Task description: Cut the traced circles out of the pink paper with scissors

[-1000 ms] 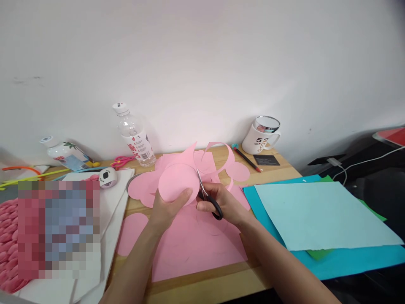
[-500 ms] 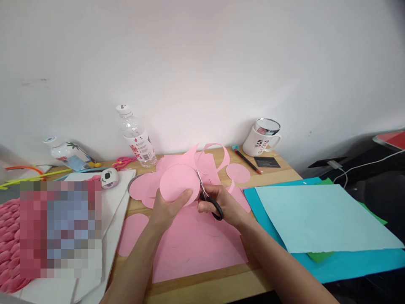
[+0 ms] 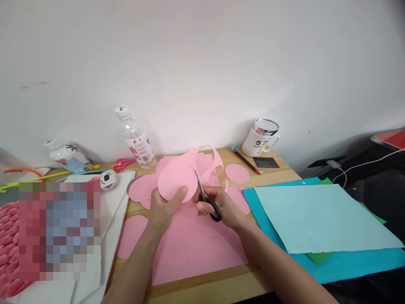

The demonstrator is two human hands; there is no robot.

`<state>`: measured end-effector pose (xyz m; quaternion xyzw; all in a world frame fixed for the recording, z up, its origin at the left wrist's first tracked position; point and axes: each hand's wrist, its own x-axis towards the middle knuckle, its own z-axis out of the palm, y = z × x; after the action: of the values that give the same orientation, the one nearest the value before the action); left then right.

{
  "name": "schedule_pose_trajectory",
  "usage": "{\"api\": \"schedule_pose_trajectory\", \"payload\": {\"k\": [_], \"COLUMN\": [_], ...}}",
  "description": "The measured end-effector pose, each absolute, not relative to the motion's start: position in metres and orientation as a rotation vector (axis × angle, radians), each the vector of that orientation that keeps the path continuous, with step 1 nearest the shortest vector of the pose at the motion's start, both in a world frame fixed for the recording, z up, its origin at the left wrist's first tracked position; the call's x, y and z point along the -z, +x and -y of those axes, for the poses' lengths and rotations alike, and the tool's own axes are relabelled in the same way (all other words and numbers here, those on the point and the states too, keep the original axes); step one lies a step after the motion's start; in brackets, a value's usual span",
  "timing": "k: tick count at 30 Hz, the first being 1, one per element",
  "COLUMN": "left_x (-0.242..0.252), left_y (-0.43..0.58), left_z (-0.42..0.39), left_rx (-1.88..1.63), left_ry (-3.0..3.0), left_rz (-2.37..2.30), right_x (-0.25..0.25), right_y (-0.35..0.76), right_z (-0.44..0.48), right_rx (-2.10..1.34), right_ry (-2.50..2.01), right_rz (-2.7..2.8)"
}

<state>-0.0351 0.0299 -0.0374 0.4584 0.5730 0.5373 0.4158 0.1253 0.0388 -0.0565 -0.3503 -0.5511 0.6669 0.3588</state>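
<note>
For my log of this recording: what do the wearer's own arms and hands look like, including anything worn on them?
The left hand and right hand are both ungloved. The left forearm and right forearm are bare, with no sleeve in view. I can make out no watch, bracelet or ring.

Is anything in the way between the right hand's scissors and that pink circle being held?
Nothing visible. The right hand has the scissors with their blades at the edge of the circle, and the left hand pinches the circle lower down, its thumb apart from the blades.
</note>
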Motion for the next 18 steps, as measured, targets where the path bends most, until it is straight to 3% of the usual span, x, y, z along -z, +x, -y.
{"api": "schedule_pose_trajectory", "payload": {"k": [18], "left_x": [0.0308], "left_y": [-0.0314], "left_z": [-0.0267], "left_rx": [-1.259], "left_ry": [1.148], "left_rz": [-1.479], "right_x": [0.0575], "right_y": [0.1245], "right_z": [-0.0391], "right_rx": [-1.71], "right_ry": [-0.849], "right_rz": [1.409]}}
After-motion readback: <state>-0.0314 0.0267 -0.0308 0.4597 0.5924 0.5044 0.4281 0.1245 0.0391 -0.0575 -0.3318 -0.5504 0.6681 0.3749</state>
